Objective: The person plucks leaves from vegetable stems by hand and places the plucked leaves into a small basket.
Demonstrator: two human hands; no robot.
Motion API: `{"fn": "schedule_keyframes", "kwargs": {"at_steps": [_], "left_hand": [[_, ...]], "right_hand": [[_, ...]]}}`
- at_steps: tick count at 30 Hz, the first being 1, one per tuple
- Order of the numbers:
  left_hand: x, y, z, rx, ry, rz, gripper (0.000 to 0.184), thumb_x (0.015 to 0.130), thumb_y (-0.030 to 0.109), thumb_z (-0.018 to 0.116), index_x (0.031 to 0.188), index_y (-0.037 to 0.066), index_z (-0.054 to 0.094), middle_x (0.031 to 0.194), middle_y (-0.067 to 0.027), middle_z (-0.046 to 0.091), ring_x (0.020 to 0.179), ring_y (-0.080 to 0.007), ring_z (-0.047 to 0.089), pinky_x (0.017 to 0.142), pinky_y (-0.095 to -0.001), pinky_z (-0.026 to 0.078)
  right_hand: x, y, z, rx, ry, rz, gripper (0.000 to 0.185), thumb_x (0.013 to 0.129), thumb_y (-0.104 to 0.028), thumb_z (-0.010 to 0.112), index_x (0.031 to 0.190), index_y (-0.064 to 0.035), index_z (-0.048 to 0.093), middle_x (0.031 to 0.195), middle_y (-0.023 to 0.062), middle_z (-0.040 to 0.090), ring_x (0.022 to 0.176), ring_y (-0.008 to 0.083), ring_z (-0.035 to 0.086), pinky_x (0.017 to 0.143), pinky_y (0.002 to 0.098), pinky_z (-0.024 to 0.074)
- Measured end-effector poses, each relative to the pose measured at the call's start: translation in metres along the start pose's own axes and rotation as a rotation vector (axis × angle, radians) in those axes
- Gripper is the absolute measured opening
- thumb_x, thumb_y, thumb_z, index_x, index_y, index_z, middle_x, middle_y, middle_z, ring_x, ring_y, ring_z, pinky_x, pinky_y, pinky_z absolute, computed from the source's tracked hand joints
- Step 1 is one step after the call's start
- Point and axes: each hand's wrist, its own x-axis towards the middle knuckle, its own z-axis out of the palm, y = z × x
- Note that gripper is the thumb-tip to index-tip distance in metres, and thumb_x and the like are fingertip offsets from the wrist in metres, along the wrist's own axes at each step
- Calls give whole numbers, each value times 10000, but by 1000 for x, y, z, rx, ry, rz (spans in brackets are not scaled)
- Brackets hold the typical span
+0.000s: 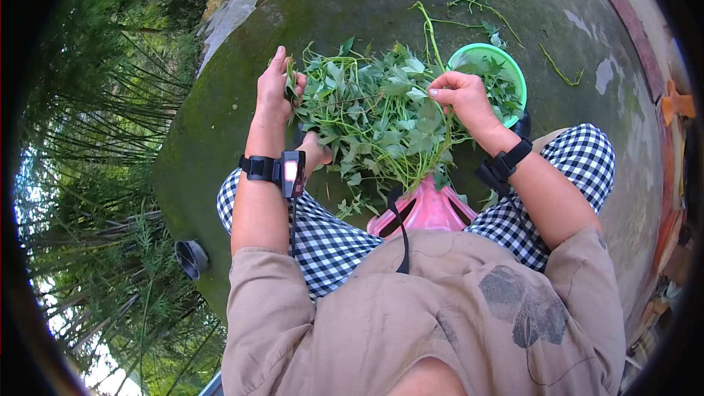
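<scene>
A large heap of leafy green vines (367, 114) lies on the ground between my legs. My left hand (279, 88) is at the heap's left side, its fingers curled round some green leaves (290, 77) and its thumb pointing up. Over the right part of the heap, my right hand (469, 105) pinches a leafy stem between thumb and fingertips. Just beyond the right hand stands a light green basin (519, 77) with picked leaves (499, 88) in it.
A pink plastic stool (425, 209) is in front of my body. Loose bare stems (561, 66) lie scattered on the mossy concrete floor (352, 0) around the basin. A dark pot (191, 259) stands near the floor's left edge, beside dense green plants (125, 271).
</scene>
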Motion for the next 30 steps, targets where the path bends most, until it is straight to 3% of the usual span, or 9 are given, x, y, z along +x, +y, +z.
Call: {"fn": "schedule_keyframes", "kwargs": {"at_steps": [1,4,6,11,14,18,24,26,30], "left_hand": [[5,-6,1,-58,-73,-8,608,917,575,532,1144,13,577,589,-38,567,444,-120,461,421,-264,328],[2,-10,16,-120,-335,-100,497,945,512,531,1030,26,594,560,-18,542,436,-117,439,420,-267,317],[4,-18,28,-62,-415,-126,304,919,319,634,978,23,595,557,5,516,430,-111,404,427,-272,297],[-9,-29,59,-125,-531,-16,453,921,250,613,1280,1,496,689,-46,574,471,-111,421,431,-268,294],[-12,-25,63,-210,-694,-139,543,970,281,533,1404,1,366,789,-92,613,472,-98,432,410,-243,307],[-15,-21,64,-221,-716,-155,562,992,362,479,1382,-28,373,787,-98,624,477,-91,448,405,-222,325],[-19,-33,68,-148,-703,-104,572,913,200,601,1383,-39,378,886,-114,654,490,-81,465,413,-210,351],[-40,-32,81,-85,-692,-87,640,829,91,658,1399,-26,391,1042,-108,644,517,-75,473,448,-215,375],[-55,-50,102,37,-685,-71,569,773,-3,698,1317,10,532,956,-60,669,494,-62,474,418,-218,334]], "right_hand": [[-1,-2,0,38,-21,7,74,796,-90,711,820,-20,706,623,-12,590,534,54,506,479,222,408],[-2,-4,-3,81,-82,26,84,827,-106,698,856,-27,699,694,-16,612,542,57,524,512,222,414],[-4,-8,1,113,-82,39,86,831,-112,696,859,-31,698,694,-18,610,540,56,523,512,221,413],[-4,-19,12,167,-80,58,70,808,-66,708,810,-4,676,662,-6,604,532,61,516,462,234,423],[-5,-23,16,130,-72,44,71,807,-67,710,807,-5,675,662,-9,605,535,64,518,469,232,425],[-3,-17,18,105,-68,61,67,803,-69,713,811,-10,683,658,-8,608,542,62,521,476,230,427],[-4,-22,21,122,-101,60,74,826,-86,693,854,-17,692,698,-17,615,559,57,524,503,226,416],[-3,-25,26,146,-88,35,72,825,-84,692,854,-18,693,693,-15,615,555,56,522,496,223,412],[1,-24,36,227,-98,49,76,829,-89,691,861,-19,695,686,-20,609,553,54,518,492,214,401]]}}
